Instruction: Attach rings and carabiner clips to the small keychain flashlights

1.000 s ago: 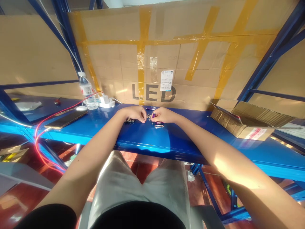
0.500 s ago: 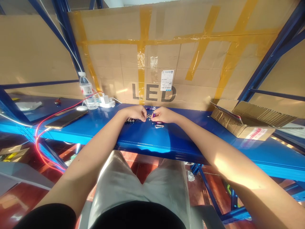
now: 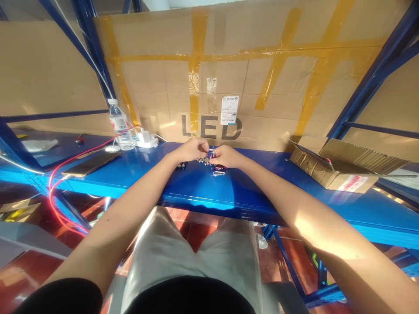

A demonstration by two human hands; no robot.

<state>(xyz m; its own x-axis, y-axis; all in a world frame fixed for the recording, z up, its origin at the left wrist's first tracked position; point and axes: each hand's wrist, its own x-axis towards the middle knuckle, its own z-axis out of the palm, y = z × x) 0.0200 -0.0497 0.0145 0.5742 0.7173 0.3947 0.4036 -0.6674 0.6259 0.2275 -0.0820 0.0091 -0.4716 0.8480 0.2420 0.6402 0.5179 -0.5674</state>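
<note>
Two bare hands meet at the back of the blue shelf [image 3: 248,192], just in front of the printed letters LED. Between them is a small purple piece [image 3: 212,152], raised slightly off the shelf. The right hand [image 3: 226,157] is curled closed around it, and the left hand [image 3: 192,150] has its fingertips drawn into a pinch against the top of the piece. Whatever the left fingertips grip is too small to make out, and the right fingers hide most of the purple piece.

Just below the hands lies a loose scatter of small shiny metal parts [image 3: 203,161], too tiny and bunched to count. One silver snap clip [image 3: 218,173] lies near the right wrist, with one reddish ring [image 3: 221,167] half hidden under that hand. Beside the left wrist are a few dark little pieces [image 3: 182,165], two or three as far as I can tell.

Further left stand one water bottle [image 3: 118,124] and one white charger [image 3: 145,139]. One phone [image 3: 90,163] lies flat there, and one red cable [image 3: 62,174] loops off the shelf edge. Well to the right sits one open cardboard box [image 3: 340,170]. Behind everything stands a taped cardboard sheet [image 3: 278,78] bearing one white label [image 3: 229,110].
</note>
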